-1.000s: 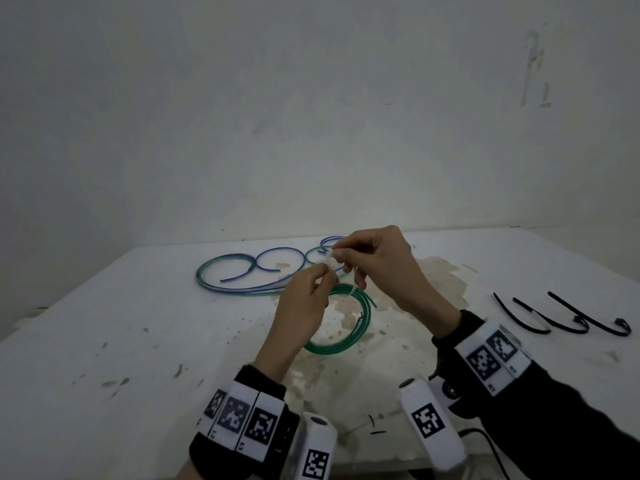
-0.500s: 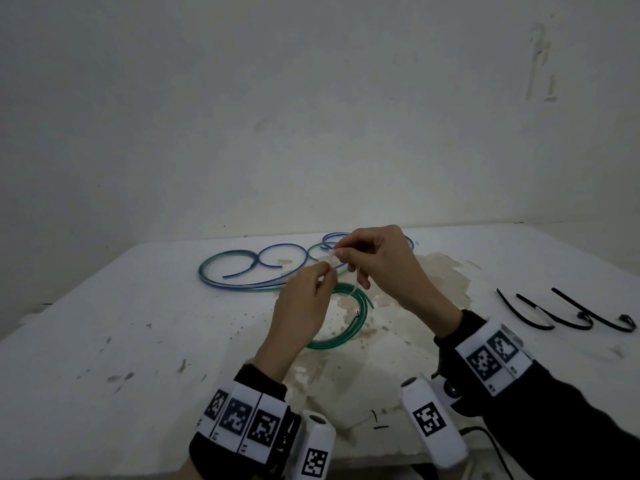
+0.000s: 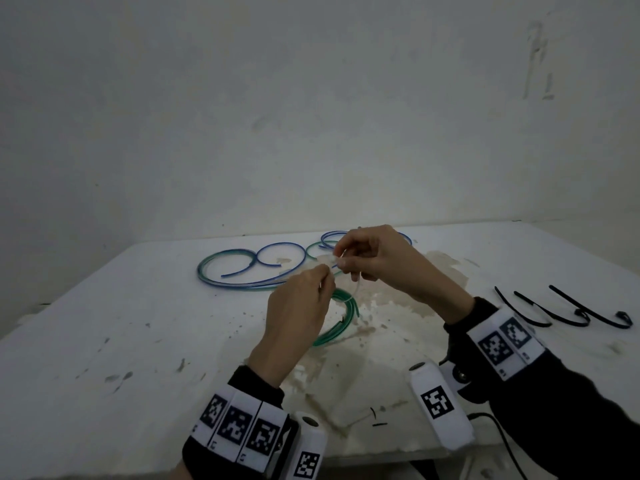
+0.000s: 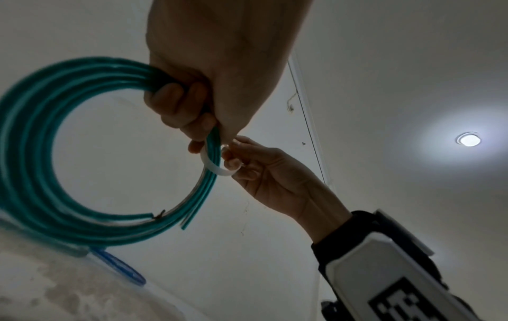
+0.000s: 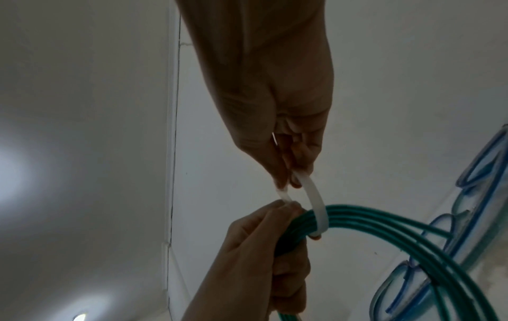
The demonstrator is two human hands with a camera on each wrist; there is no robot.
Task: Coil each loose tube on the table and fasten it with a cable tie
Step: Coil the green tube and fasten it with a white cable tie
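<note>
A green tube coil (image 3: 346, 317) (image 4: 27, 173) (image 5: 384, 221) hangs above the middle of the white table (image 3: 104, 341). My left hand (image 3: 301, 306) (image 4: 214, 65) (image 5: 261, 249) grips its bundled strands. A white cable tie (image 3: 358, 284) (image 4: 214, 169) (image 5: 316, 195) loops around those strands beside the left fingers. My right hand (image 3: 377, 258) (image 4: 274, 180) (image 5: 274, 108) pinches the tie's two ends together just above the coil, fingertip to fingertip with the left hand. The tie's head is hidden between the fingers.
Loose blue and green tubes (image 3: 242, 271) (image 5: 467, 239) sprawl in curls at the back of the table behind my hands. Three black cable ties (image 3: 561, 310) lie at the right. A wall rises right behind the table's far edge.
Almost nothing differs: both hands stay together at the tie over the green coil, with only small finger movements.
</note>
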